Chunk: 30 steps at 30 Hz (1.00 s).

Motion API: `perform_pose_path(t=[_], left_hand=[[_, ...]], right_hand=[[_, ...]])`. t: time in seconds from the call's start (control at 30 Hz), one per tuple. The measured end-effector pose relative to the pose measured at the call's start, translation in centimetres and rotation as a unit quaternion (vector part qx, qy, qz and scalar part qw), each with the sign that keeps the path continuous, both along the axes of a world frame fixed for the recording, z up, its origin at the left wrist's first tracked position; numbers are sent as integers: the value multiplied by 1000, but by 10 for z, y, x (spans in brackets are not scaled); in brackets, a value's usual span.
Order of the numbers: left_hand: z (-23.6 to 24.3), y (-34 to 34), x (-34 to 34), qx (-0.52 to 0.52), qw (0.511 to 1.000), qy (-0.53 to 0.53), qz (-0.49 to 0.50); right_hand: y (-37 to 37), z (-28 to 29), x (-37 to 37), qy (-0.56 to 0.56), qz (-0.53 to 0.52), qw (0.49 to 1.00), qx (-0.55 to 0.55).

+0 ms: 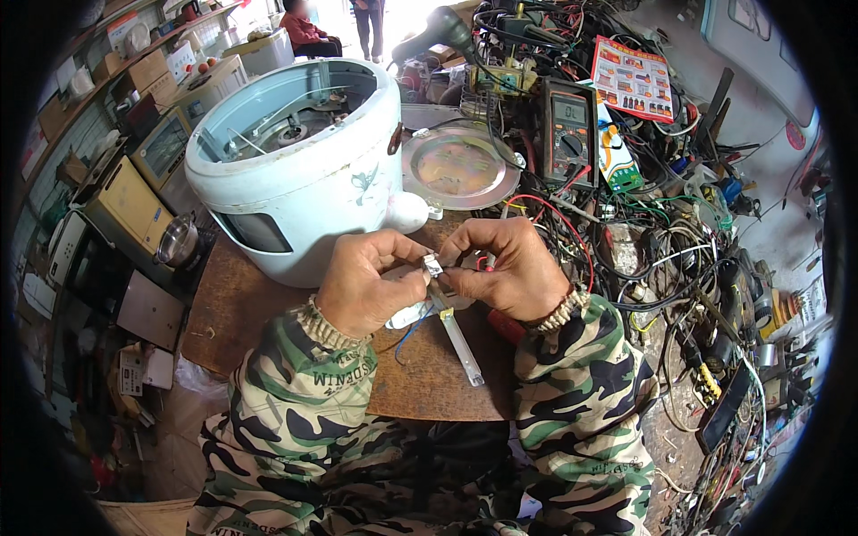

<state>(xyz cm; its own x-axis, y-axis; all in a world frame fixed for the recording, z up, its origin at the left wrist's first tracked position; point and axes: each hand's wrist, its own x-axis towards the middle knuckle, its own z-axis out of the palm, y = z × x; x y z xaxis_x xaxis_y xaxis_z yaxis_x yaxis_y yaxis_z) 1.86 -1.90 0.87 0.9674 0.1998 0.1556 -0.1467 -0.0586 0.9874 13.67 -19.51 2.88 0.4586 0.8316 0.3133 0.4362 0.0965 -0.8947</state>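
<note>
My left hand point(366, 281) pinches a small silvery-white fitting point(432, 265) at the upper end of a slim, pale metal strip point(460, 348). Opposite it, my right hand point(509, 268) has thumb and forefinger closed at the same fitting, beside short red wires. The strip hangs down at a slant over the wooden bench point(411, 393), with a blue wire point(407, 339) loose to its left. Just beyond my hands stands a pale blue, drum-shaped appliance point(331, 214) with an open top. Part of the fitting is hidden by my fingers.
A round metal plate point(456, 183) lies behind, beside a multimeter point(567, 143) and a printed leaflet point(630, 76). Tangled cables point(670, 277) and parts cover the right side. Boxy appliances point(138, 210) and a steel pot point(179, 241) fill the left. Two people point(304, 36) are at the back.
</note>
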Motion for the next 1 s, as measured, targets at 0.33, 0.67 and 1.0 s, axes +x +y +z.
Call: perform_pose_path(t=[0.33, 0.67, 1.0], left_hand=[[-4, 0, 2, 41, 998, -38, 16], [-4, -12, 4, 70, 989, -83, 103], [-2, -17, 8, 320, 889, -268, 188]], right_hand=[[4, 0, -5, 4, -29, 999, 35], [1, -1, -3, -13, -24, 999, 41], [0, -3, -1, 4, -6, 998, 60]])
